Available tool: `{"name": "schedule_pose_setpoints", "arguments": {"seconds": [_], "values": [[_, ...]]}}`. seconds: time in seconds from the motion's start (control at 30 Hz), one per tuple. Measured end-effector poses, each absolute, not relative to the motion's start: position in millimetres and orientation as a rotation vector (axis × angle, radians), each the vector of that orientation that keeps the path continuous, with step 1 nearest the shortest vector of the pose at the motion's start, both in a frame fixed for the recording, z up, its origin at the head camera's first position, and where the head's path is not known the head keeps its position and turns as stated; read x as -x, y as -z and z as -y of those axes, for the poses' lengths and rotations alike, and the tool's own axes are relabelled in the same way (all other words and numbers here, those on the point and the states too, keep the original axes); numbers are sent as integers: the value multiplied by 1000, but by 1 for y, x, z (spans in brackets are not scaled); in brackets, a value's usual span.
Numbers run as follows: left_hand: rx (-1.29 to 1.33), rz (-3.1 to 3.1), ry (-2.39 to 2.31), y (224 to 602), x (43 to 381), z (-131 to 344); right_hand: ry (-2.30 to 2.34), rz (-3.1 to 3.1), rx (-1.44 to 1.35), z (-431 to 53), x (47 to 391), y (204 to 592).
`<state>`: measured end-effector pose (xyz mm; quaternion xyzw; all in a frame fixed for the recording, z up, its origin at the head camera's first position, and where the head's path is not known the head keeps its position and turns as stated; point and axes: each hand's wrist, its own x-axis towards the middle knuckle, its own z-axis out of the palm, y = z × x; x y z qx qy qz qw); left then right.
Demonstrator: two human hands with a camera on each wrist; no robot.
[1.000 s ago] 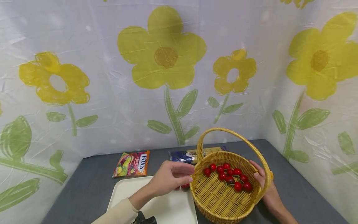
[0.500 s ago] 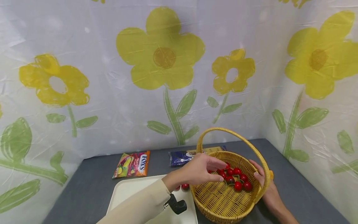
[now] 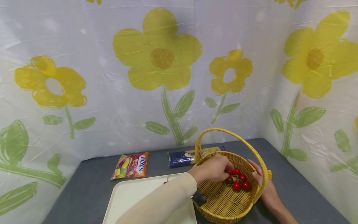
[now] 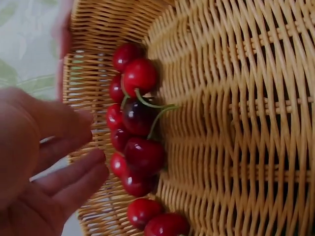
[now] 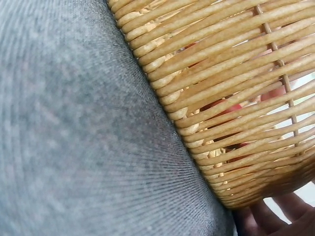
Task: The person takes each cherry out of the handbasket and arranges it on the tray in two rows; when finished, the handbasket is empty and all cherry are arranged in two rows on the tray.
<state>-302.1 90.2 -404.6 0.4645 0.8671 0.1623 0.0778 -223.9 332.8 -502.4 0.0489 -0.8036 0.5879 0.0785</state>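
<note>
A yellow wicker basket (image 3: pixel 221 202) with a tall arched handle stands tilted on the table. Red cherries (image 3: pixel 240 179), some with green stems, lie together against its far wall. My left hand (image 3: pixel 213 169) reaches into the basket beside them. In the left wrist view its fingers (image 4: pixel 81 184) are extended and apart, with nothing visible between them and the cherries a short way off. On the right side, my right hand (image 3: pixel 265 189) holds the basket, fingertips at the rim; in the right wrist view, several of its fingers (image 5: pixel 290 206) show behind the woven wall.
A cream tray (image 3: pixel 128 199) lies left of the basket, partly covered by the left sleeve; a bit of cherry and stem shows behind the forearm. Behind stand a Fox's sweets packet (image 3: pixel 130 165) and a blue and gold packet (image 3: pixel 181 158). A flower-printed curtain (image 3: pixel 112 93) surrounds the grey table.
My left hand has moved right from over the tray, across the basket's rim and down to the cherries inside. My right hand keeps its place on the basket.
</note>
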Motion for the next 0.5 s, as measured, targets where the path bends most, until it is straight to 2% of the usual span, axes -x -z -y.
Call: {"name": "schedule_pose_setpoints", "arguments": {"seconds": [0.5], "values": [[-1262, -2590, -99, 403, 292, -89, -1682, 2430, -141, -332, 224, 502]]}}
